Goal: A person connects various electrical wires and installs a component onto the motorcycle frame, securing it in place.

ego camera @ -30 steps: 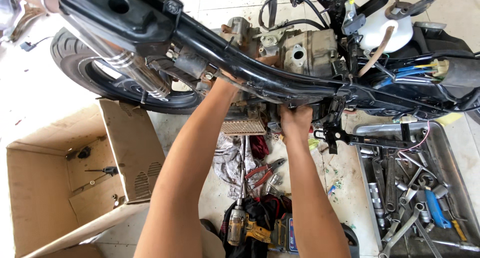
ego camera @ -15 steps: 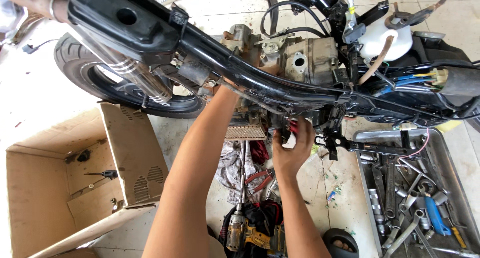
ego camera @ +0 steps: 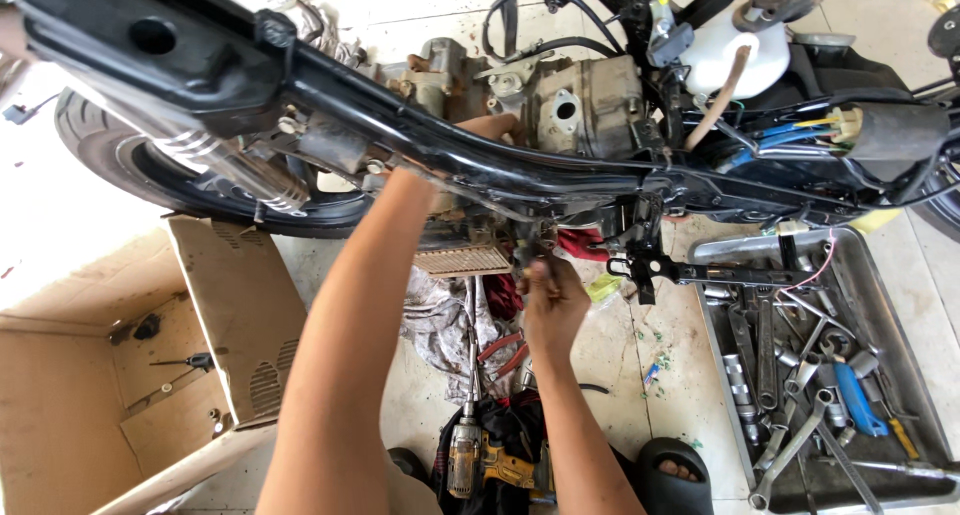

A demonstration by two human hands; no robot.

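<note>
A stripped motorcycle lies across the view, with a black frame tube [ego camera: 450, 160] in front of the grey engine [ego camera: 585, 105]. My left arm passes under that tube, and only the fingertips of my left hand [ego camera: 493, 126] show, resting against the engine casing beside the carburettor [ego camera: 435, 70]. Below the frame, my right hand [ego camera: 553, 310] has its fingers pinched on a small dark part [ego camera: 530, 258], just under the engine and beside the ribbed footrest plate [ego camera: 463, 261].
A metal tray [ego camera: 900, 305] of several wrenches and sockets sits at the right. A yellow cordless drill [ego camera: 478, 460], red pliers [ego camera: 500, 350] and a rag [ego camera: 440, 320] lie on the tiled floor. An open cardboard box [ego camera: 230, 315] is at the left, and the rear tyre [ego camera: 110, 160] is behind it. A sandalled foot [ego camera: 680, 468] is at the bottom.
My right hand has dropped away from the underside of the engine toward me, fingers now pinched on a small part. My left arm stays reaching through the frame.
</note>
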